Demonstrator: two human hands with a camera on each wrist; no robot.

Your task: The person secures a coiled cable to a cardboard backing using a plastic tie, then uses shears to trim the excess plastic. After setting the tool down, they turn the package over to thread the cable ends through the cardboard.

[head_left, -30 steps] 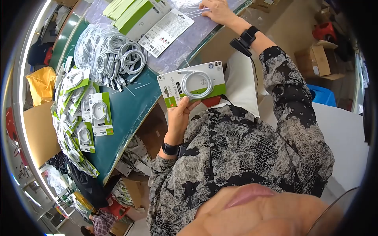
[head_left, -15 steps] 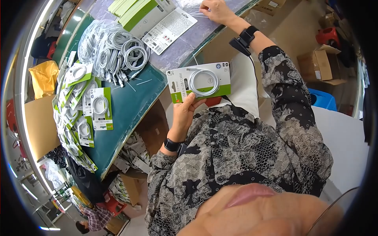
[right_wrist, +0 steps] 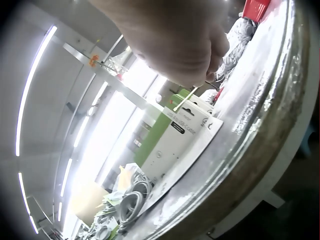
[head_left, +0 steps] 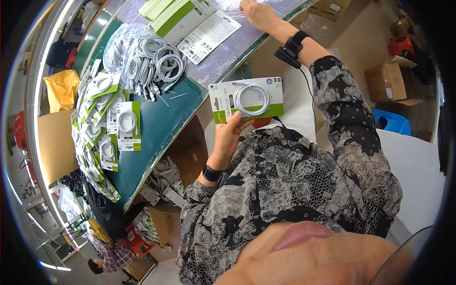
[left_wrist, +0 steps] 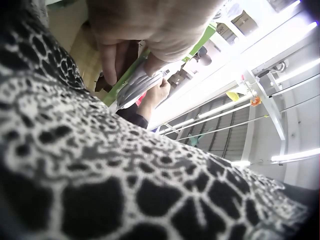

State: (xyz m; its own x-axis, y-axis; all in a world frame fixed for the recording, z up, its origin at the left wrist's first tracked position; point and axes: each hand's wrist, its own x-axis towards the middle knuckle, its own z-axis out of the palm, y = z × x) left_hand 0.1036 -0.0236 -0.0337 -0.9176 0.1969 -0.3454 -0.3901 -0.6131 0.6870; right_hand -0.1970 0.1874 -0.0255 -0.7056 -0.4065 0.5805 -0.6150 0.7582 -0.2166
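White cable (head_left: 267, 100) – coiled on green-and-white card (head_left: 252, 99)

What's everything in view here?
Carded cable: 1, white and green, above lap
Cable packs: many, white and green, table's left
Loose cables: many, pale grey, beside packs
Card stack: 1, green and white, on table
Flat card: 1, mostly white, beside stack
Table: 1, green, in front
Bag: 1, yellow, near packs
Open box: 1, brown, floor at right
Distant person: 1, plaid top, lower left
Sleeves: 2, black and beige, both arms
Left grip: 1, bare, holding carded cable
Right grip: 1, bare, over table

Downward head view, close wrist views
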